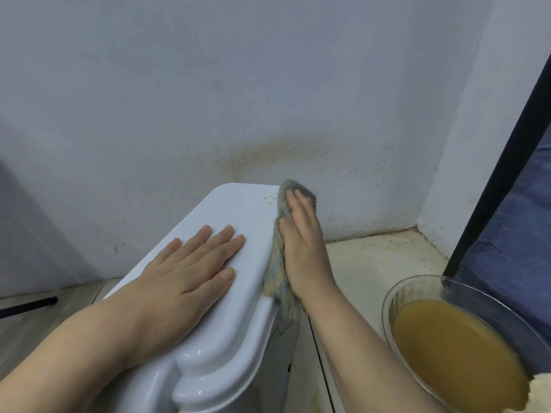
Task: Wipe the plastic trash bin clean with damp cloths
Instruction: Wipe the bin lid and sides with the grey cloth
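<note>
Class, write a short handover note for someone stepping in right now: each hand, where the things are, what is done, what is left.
Left hand: flat on the bin lid, steadying it.
Right hand: straight fingers press the grey cloth against the lid's right edge.
Bowl of murky brown water stands on the floor to the right, with a pale cloth beside it.
Done: most of the lid top looks clean.
Left: green specks near the lid's far right corner, and probably the bin's sides.

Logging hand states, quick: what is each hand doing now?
Left hand: open, flat on the bin lid.
Right hand: open, pressing the cloth against the lid's edge.
</note>
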Demonstrator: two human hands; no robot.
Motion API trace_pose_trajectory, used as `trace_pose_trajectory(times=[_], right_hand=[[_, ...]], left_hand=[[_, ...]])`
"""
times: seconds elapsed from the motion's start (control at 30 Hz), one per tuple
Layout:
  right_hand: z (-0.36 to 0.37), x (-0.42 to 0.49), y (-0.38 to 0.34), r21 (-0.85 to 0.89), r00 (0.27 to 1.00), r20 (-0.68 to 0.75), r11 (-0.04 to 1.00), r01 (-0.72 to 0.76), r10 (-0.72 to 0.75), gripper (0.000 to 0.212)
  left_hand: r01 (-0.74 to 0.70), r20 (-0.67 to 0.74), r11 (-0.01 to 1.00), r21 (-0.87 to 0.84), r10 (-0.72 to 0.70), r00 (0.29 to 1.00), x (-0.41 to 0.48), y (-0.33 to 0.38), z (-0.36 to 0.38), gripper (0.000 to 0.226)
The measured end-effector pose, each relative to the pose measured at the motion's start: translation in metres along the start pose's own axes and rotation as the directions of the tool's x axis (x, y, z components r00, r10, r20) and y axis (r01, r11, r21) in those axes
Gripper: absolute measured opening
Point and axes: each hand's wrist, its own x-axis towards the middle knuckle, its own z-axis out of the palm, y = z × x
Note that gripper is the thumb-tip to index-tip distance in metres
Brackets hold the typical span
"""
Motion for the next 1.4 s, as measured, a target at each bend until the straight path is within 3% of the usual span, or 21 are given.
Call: trace_pose_trajectory(times=[0.07,0.13,0.23,0.3,0.4,0.47,0.57,0.67,0.8,0.93,1.1,1.27,1.4], right_hand=[[0.001,-0.022,-0.002,-0.152,0.983,0.084,0.973,0.176,-0.165,0.050],[-0.005,0.002,-0.015,-0.330,0.945,0.268,0.903,0.275,-0.190,0.048],[-0.002,0.072,-0.034,-0.574,0.817,0.577,0.725,0.381,0.027,0.046],[0.002,0.104,-0.038,-0.596,0.757,0.628,0.737,0.319,0.180,0.047],[-0.007,0.102,-0.029,-0.632,0.854,0.470,0.760,0.151,0.221,0.039],[-0.021,0.075,-0.017,-0.620,0.940,0.302,0.781,0.070,0.156,0.037],[-0.039,0.025,-0.006,-0.426,0.995,0.087,0.904,-0.016,0.059,0.041],[-0.040,-0.017,-0.005,-0.311,0.985,-0.172,0.948,-0.061,0.007,0.042],[0.005,-0.076,-0.014,-0.405,0.869,-0.489,0.902,-0.149,-0.076,0.053],[0.047,-0.107,-0.024,-0.491,0.860,-0.463,0.870,-0.046,-0.216,0.050],[0.027,-0.081,-0.020,-0.367,0.821,-0.571,0.902,-0.228,-0.024,0.054],[0.070,-0.117,-0.030,-0.385,0.848,-0.481,0.923,0.021,-0.220,0.053],[0.030,-0.076,-0.015,-0.233,0.800,-0.579,0.972,0.023,-0.158,0.051]], left_hand=[[0.015,0.014,1.000,0.004,-0.015,1.000,-0.003,0.008,-0.005,0.074],[0.021,0.016,1.000,0.014,-0.021,1.000,-0.006,0.013,-0.008,0.075],[-0.002,0.013,1.000,0.010,0.002,1.000,-0.008,0.015,-0.009,0.072],[-0.018,0.055,1.000,-0.012,0.019,0.998,-0.009,0.010,-0.012,0.061],[-0.062,0.123,0.998,-0.034,0.066,0.990,-0.011,-0.007,-0.022,0.054],[-0.074,0.139,0.997,0.021,0.070,0.988,-0.011,-0.019,-0.025,0.055],[0.006,0.160,0.997,0.081,-0.019,0.987,-0.009,-0.022,-0.023,0.048],[0.059,0.133,0.996,0.061,-0.067,0.989,-0.003,-0.015,-0.017,0.042],[0.062,0.084,0.994,0.085,-0.069,0.994,0.001,-0.007,-0.011,0.042],[0.047,0.059,0.997,0.068,-0.051,0.997,-0.002,-0.005,-0.010,0.041],[0.048,0.066,0.998,0.048,-0.051,0.997,-0.004,-0.003,-0.012,0.041],[0.038,0.044,0.998,0.058,-0.041,0.998,-0.003,0.000,-0.010,0.043],[0.019,0.044,0.999,0.038,-0.021,0.999,-0.006,0.000,-0.012,0.041]])
